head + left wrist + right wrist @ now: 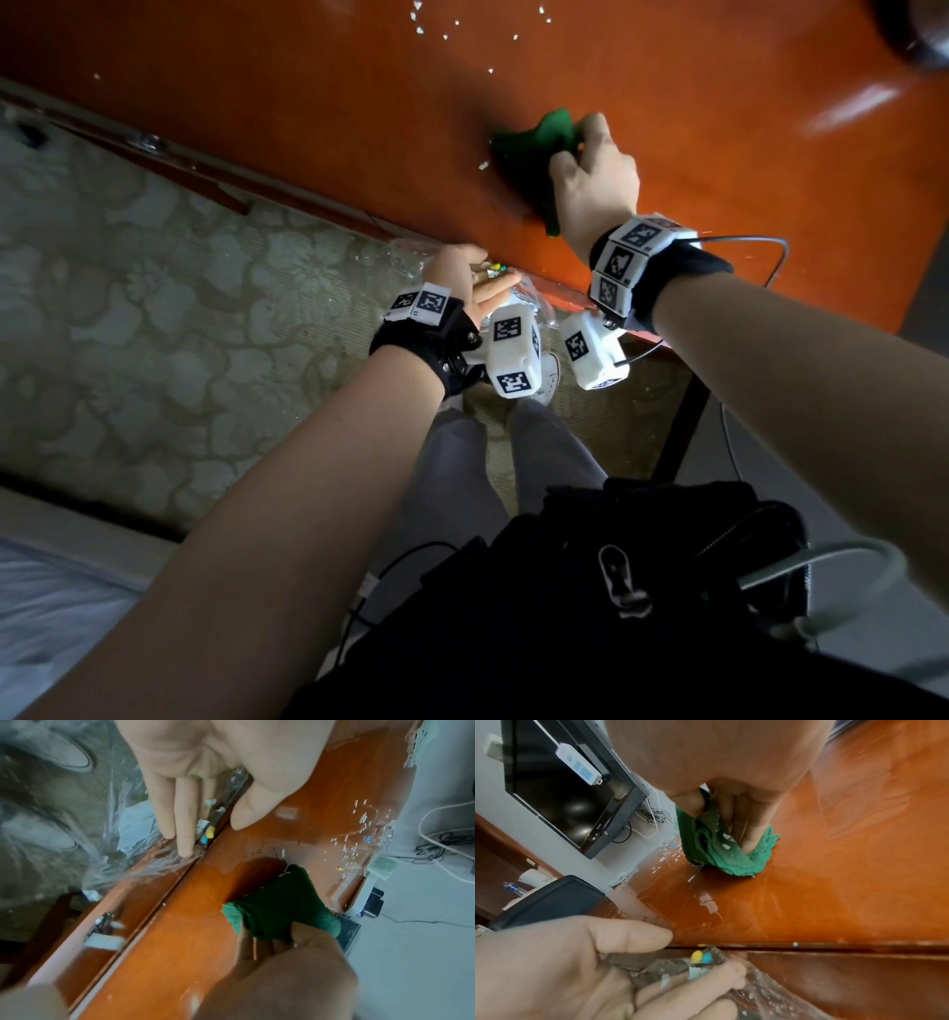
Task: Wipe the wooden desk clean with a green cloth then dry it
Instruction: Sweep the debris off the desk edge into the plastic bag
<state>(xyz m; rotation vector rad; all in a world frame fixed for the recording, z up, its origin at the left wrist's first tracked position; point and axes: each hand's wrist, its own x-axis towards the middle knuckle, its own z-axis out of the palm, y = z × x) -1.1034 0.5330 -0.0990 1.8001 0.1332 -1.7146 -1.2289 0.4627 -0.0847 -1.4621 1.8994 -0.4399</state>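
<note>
The orange wooden desk (pixel 719 154) (pixel 195 923) (pixel 834 882) fills the upper part of the head view. My right hand (pixel 580 149) (pixel 272 939) (pixel 721 817) grips a bunched green cloth (pixel 534 139) (pixel 280 906) (pixel 721 850) and presses it onto the wet-looking top. White paper scraps (pixel 447 25) (pixel 354 845) (pixel 664 858) lie beyond the cloth. At the near edge my left hand (pixel 488 277) (pixel 212 838) (pixel 703 955) rests its thumb on the top. Its straight fingers press a clear plastic bag (pixel 102 845) (pixel 770 990) against the desk's front. Yellow and blue bits (pixel 208 834) (pixel 700 957) sit there.
A dark monitor (pixel 572 791) with a white power strip (pixel 579 766) stands against the wall past the desk's far end, above tangled cables (pixel 442 841). A black box (pixel 552 898) sits nearby. Patterned floor (pixel 154 308) lies left of the desk. A black bag (pixel 642 565) hangs at my waist.
</note>
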